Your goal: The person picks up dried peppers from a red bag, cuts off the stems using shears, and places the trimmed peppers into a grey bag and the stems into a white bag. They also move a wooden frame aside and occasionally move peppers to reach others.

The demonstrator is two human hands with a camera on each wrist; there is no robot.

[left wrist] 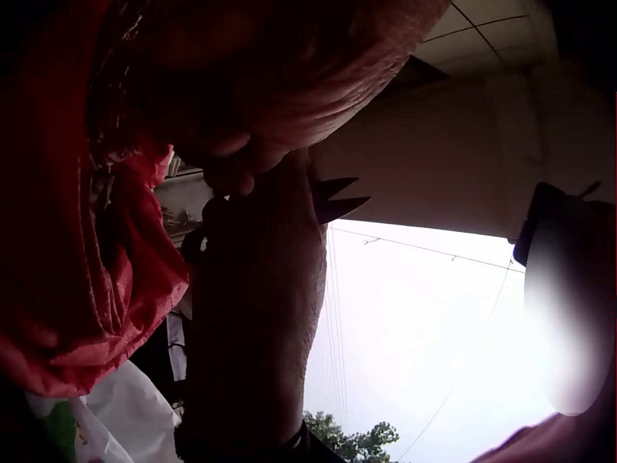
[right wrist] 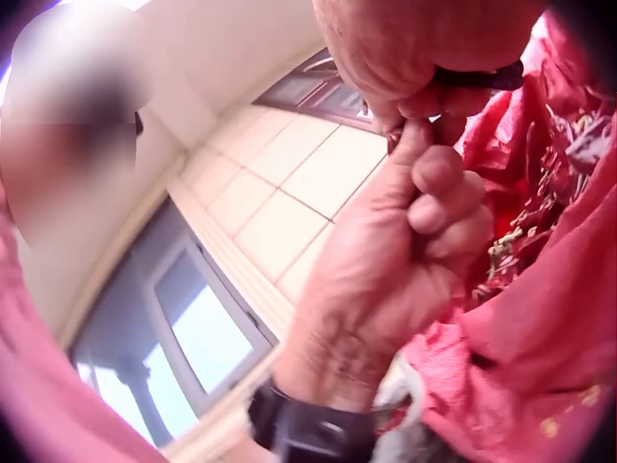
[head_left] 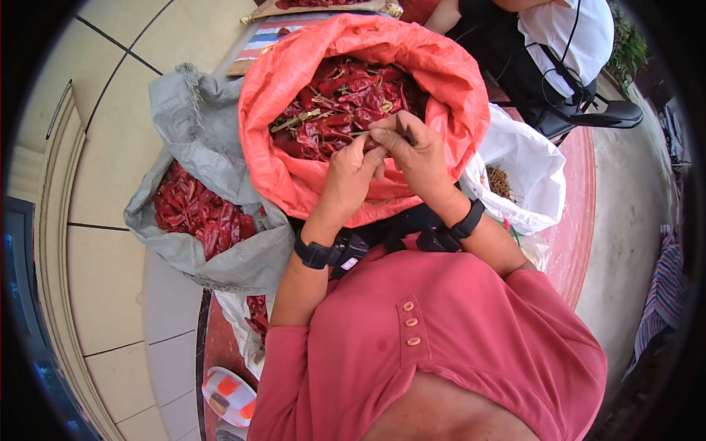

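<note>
A red woven sack [head_left: 290, 73] stands wide, filled with dried red chilies [head_left: 353, 92]. Both hands meet above its near side. My left hand [head_left: 349, 173] has curled fingers, thumb and forefinger pinching the thin stalk of a dried chili; most of that chili is hidden by the fingers. My right hand [head_left: 419, 151] touches the left at the fingertips and grips small scissors. Two dark pointed scissor blades [left wrist: 339, 200] stick out of that hand in the left wrist view. In the right wrist view the left hand [right wrist: 386, 231] shows below the right hand [right wrist: 415, 43].
A grey sack [head_left: 176, 106] of chilies leans at the left. To the right is a white sack [head_left: 540, 176] with brownish stalks [head_left: 500, 181] inside. Another person [head_left: 566, 37] sits at the upper right. An orange-and-white object [head_left: 229, 397] lies at the lower left.
</note>
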